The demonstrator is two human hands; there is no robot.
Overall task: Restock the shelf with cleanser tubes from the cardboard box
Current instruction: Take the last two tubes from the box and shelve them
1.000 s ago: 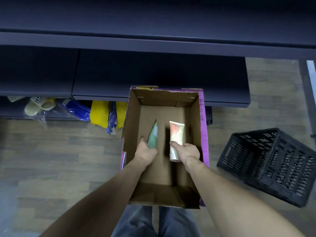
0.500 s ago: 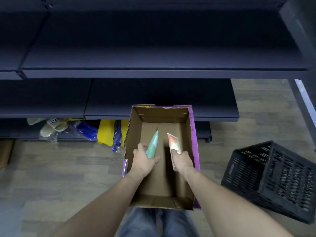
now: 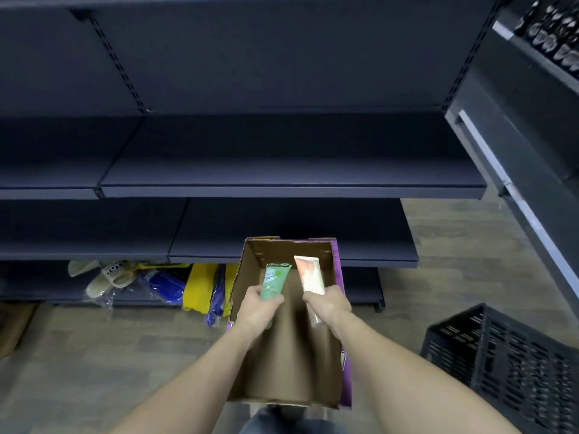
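Left to right. Beige slippers [image 3: 105, 275], blue plastic packets [image 3: 166, 286] and a yellow bag [image 3: 200, 285] lay under the lowest dark metal shelf [image 3: 291, 180], well left of the fingers.

Left hand [image 3: 258, 310] reached forward over the open brown cardboard box with purple outer sides [image 3: 340, 339], forearm stretched out, fingers and thumb curled round the lower part of a green cleanser tube with a flat crimped end [image 3: 275, 281]; crimped end pointed up and away beyond the fingertips.

Right hand [image 3: 329, 305] matched that pose just beside, fingers wrapped round the middle of a white-and-peach cleanser tube [image 3: 310, 274]; crimped end stood above the knuckles, capped end poked out below the palm. Both tubes were above the box interior, apart from each other.

Black slotted plastic crate [image 3: 501, 361] sat on the wooden floor, well right of the right hand.

Compared with half a second before: both tubes raised higher toward the box's far wall, green one turned face-on, more shelving in view.
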